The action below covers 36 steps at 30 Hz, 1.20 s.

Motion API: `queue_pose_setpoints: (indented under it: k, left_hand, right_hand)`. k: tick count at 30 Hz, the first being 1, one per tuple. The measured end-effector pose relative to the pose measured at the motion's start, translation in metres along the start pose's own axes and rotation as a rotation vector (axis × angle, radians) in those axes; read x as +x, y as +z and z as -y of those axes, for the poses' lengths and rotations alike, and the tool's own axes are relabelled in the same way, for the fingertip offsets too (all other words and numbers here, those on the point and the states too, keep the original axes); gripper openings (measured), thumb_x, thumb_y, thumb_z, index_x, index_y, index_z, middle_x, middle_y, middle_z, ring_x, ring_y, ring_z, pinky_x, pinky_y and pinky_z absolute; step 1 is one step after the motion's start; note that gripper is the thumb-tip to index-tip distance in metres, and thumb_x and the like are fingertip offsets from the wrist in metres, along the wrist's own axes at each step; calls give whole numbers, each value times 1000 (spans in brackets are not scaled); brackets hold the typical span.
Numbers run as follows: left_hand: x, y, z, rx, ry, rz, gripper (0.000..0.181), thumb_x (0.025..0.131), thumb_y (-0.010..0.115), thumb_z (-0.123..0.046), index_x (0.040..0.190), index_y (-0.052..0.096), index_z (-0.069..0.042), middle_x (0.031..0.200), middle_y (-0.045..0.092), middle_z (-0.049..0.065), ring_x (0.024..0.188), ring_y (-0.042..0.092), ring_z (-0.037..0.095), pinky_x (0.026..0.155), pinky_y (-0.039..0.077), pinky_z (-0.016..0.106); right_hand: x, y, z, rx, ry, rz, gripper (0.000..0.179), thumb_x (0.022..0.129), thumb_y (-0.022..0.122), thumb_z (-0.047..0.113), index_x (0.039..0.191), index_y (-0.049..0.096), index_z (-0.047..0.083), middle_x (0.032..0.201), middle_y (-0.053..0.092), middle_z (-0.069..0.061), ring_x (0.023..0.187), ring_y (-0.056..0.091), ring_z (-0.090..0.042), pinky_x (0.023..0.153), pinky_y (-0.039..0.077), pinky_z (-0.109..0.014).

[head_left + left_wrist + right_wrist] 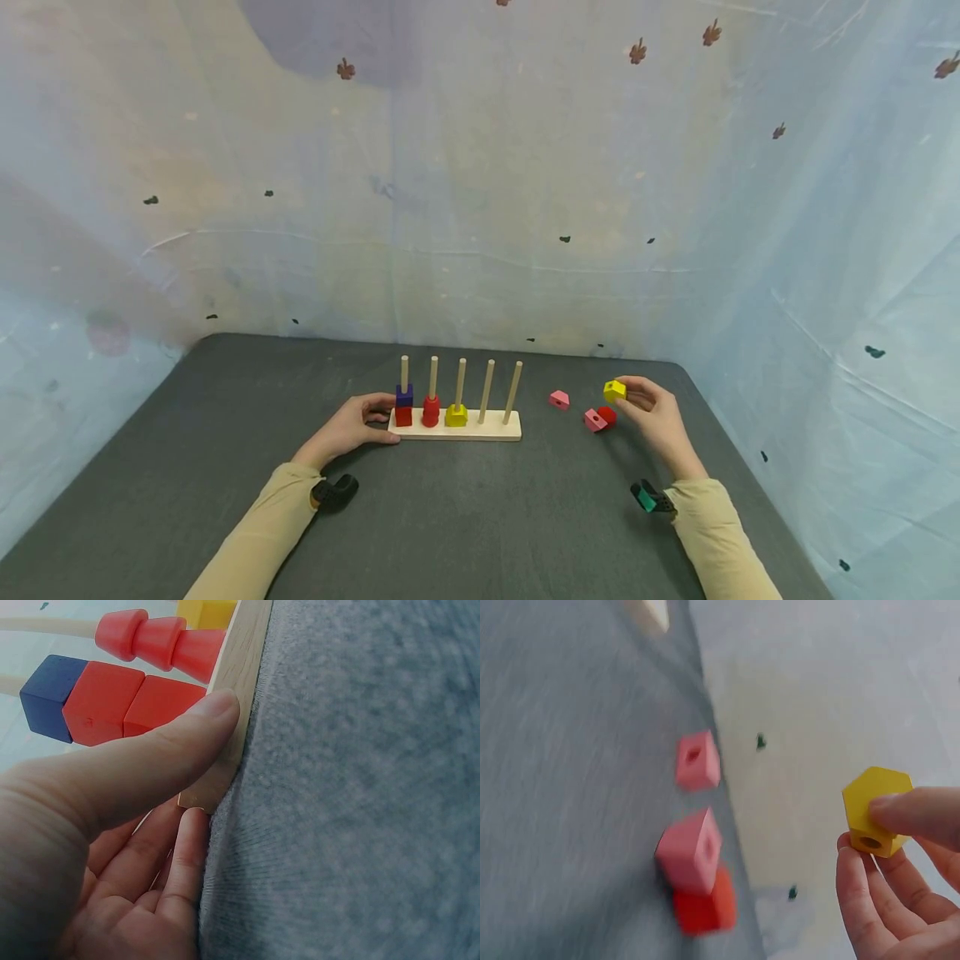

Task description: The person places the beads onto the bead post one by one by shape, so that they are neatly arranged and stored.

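My left hand [351, 427] grips the left end of a pale wooden peg board [495, 430], thumb along its front edge. On its leftmost peg a dark blue cube [54, 697] sits over red blocks [105, 701]. The second peg carries red tapered beads [431, 412], the middle one a yellow block [456, 416]; the two right pegs are bare. Off to the right, my right hand [654, 417] pinches a yellow block with angled sides [876, 801] between thumb and fingers, raised above the table. A hole shows in one side of it.
Between board and right hand, a pink block [559, 400] lies alone on the dark grey table [480, 517]. Nearer the hand, another pink block [595, 421] lies against a red piece [607, 416]. A pale printed sheet [465, 167] hangs behind the table.
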<state>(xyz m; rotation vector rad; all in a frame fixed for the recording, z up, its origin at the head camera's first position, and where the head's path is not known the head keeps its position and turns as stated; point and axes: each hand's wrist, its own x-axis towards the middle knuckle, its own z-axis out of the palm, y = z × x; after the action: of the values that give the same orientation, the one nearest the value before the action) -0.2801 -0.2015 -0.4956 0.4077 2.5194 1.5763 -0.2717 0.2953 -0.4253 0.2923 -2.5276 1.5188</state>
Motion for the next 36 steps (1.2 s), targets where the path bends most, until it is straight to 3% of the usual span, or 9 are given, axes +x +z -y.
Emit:
queue_pose_setpoints:
  k: [5,11,21,36]
  left_hand:
    - [0,-1,-1,1,4,3,72,74,84,-18,134,50,3,132,52,21,114,54,32,96,46,44]
    - [1,0,1,-2,-9,-11,72,73,85,-18,134,51,2,131,53,20,114,55,32,96,46,44]
    - [2,1,1,-22,-31,-18,75,70,86,-19,134,52,-1,129,55,17,112,56,30,95,47,44]
    - [2,0,3,-13,-7,-9,74,73,85,-18,135,50,2,130,54,19,112,56,30,95,47,45]
  right_hand:
    - [5,11,20,72,9,-5,39,91,68,18,127,56,8,126,56,-13,112,57,-20,84,49,-16]
    - [13,26,44,154,-27,8,40,90,69,16,127,56,6,126,56,-14,113,57,-22,87,50,-22]
    - [25,58,83,213,-175,40,35,89,68,4,122,57,1,122,57,-16,112,58,-28,89,50,-24]
    - [36,98,125,327,-281,136,33,86,68,-5,116,57,-2,119,57,-18,111,59,-30,89,51,-32]
